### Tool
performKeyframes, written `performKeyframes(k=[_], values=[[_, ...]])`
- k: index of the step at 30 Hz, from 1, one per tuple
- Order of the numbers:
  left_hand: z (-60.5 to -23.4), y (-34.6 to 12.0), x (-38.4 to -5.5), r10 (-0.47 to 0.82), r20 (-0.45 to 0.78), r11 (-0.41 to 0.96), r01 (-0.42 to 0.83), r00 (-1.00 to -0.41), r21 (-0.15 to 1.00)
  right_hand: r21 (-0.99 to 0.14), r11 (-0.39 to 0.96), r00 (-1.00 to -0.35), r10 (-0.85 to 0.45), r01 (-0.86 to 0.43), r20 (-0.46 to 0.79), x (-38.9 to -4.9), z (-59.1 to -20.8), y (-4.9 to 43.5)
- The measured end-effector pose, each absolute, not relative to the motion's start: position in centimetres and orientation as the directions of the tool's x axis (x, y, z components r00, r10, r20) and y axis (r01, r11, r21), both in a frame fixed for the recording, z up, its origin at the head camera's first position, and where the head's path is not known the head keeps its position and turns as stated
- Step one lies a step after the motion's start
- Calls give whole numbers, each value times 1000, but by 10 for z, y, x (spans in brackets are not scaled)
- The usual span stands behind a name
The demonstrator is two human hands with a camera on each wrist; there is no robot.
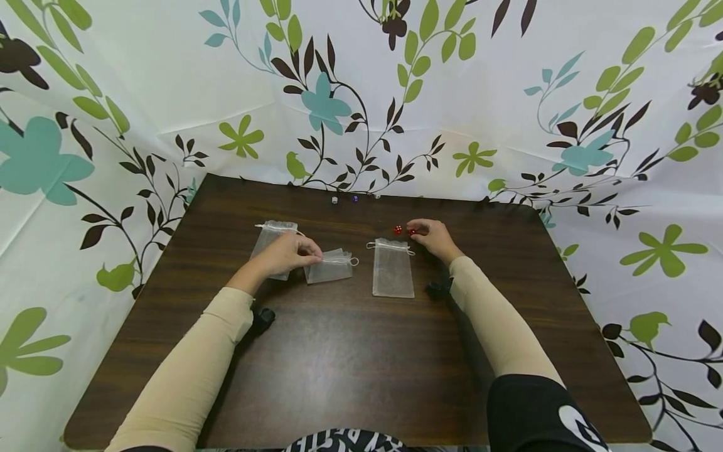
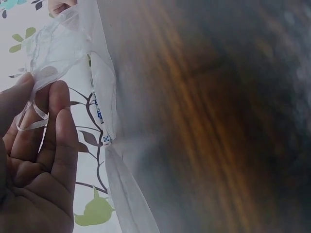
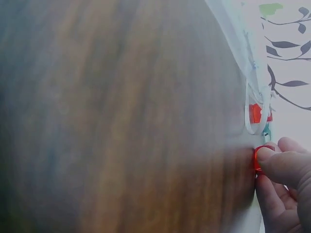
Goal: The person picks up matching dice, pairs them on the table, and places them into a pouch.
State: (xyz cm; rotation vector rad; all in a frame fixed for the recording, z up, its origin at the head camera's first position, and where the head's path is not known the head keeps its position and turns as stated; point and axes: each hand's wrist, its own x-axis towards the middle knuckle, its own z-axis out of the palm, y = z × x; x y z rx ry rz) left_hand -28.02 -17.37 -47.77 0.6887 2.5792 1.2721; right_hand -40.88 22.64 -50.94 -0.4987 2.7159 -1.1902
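My left hand (image 1: 288, 254) pinches the edge of a small white organza drawstring pouch (image 1: 330, 271) between thumb and fingers; in the left wrist view the sheer fabric (image 2: 60, 56) spreads up from the fingertips, with a ribbon loop hanging by them. With thumb and fingertips my right hand (image 1: 433, 237) pinches a red die (image 3: 258, 159), low at the tabletop. Just left of it lies another red die (image 1: 398, 230). A flat organza pouch (image 1: 393, 270) lies in front of the two red dice, drawstring end toward the back.
Another organza pouch (image 1: 262, 242) lies partly under the left hand. Along the table's back edge stand a white die (image 1: 334, 200), a blue die (image 1: 355, 198) and a small pale die (image 1: 377, 196). A floral cloth (image 1: 186, 75) hangs behind the dark wooden table (image 1: 350, 364).
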Motion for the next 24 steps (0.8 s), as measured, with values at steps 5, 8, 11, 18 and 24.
performKeyframes(k=[5,8,11,18,24], values=[[-477,-174,-280,480,39,525,322,-876,787,-731,636,-933,-360,-247,2,-409,-508,226],[-478,-174,-280,482,41,527,327,-875,785,-733,632,-932,-362,-250,5,-409,-508,226],[-477,-174,-279,483,37,523,322,-875,789,-724,634,-928,-373,-270,19,-408,-507,225],[-474,-172,-276,479,36,524,319,-877,790,-720,627,-919,-393,-297,36,-407,-507,225],[-475,-171,-277,476,34,531,319,-879,785,-739,602,-917,-395,-303,54,-408,-505,224]])
